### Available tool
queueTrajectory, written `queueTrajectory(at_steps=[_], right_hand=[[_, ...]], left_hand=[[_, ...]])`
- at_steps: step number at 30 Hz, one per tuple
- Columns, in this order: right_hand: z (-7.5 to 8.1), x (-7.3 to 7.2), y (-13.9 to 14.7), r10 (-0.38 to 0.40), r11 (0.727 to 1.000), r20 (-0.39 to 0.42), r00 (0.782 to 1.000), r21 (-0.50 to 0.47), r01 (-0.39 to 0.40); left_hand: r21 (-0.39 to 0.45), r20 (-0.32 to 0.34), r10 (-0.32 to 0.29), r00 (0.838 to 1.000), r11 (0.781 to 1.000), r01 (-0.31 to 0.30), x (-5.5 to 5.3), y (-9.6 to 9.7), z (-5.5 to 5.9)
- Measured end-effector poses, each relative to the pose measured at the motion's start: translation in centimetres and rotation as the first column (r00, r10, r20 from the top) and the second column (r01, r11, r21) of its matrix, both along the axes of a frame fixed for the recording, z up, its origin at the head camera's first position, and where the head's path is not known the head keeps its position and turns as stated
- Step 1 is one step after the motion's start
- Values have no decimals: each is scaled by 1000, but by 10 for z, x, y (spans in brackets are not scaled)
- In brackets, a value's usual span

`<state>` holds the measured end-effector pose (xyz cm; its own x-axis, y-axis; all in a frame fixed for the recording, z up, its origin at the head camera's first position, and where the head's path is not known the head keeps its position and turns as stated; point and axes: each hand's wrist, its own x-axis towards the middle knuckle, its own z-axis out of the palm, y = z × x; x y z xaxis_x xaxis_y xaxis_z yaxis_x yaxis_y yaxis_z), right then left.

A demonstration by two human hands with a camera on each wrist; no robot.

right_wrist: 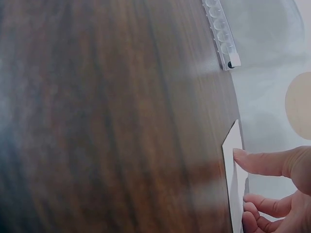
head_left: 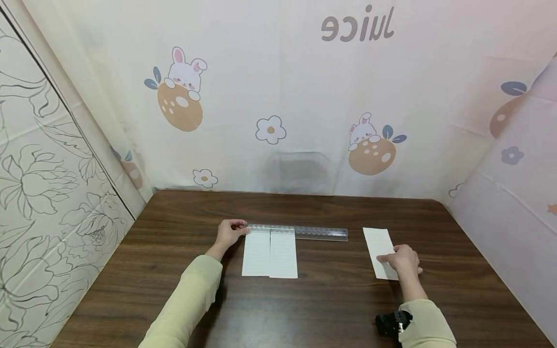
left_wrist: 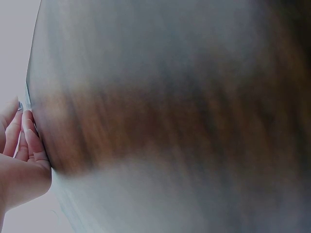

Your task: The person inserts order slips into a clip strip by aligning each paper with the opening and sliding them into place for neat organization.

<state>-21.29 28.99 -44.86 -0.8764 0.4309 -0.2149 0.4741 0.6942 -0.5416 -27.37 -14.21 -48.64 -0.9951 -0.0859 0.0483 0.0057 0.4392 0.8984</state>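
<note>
A clear plastic ruler point(head_left: 322, 234) lies left to right near the far part of the table, across the top edges of two lined white paper pieces point(head_left: 256, 256) set side by side with a thin gap. My left hand point(head_left: 227, 235) pinches the ruler's left end between thumb and fingers; in the left wrist view that hand point(left_wrist: 24, 160) shows at the left edge, the ruler barely visible. To the right, a third white paper piece point(head_left: 377, 244) is held by my right hand point(head_left: 405, 261), thumb on its face and fingers at its right edge. The right wrist view shows this paper point(right_wrist: 233, 179) too.
The brown wood-grain table point(head_left: 330, 304) has its far edge against a pale printed curtain point(head_left: 278, 72). A flower-patterned panel point(head_left: 48, 193) stands on the left. A black device point(head_left: 391, 323) sits at the right wrist.
</note>
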Motion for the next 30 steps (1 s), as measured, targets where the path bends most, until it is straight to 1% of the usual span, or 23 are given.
queueTrajectory(at_steps=[8, 15, 24, 30], right_hand=[[-3, -1, 2, -32, 999, -28, 999, -39, 31], [-4, -1, 2, -61, 996, -51, 997, -69, 57], [-5, 0, 4, -79, 995, -82, 993, -63, 74], [-5, 1, 6, -93, 995, -123, 988, -58, 86]], left_hand=[[-1, -10, 4, 1000, 1000, -4, 0, 0, 0], [0, -1, 0, 1000, 1000, 0, 1, 0, 1], [-2, -2, -2, 1000, 1000, 2, 2, 0, 2], [-4, 3, 2, 1000, 1000, -2, 1, -1, 1]])
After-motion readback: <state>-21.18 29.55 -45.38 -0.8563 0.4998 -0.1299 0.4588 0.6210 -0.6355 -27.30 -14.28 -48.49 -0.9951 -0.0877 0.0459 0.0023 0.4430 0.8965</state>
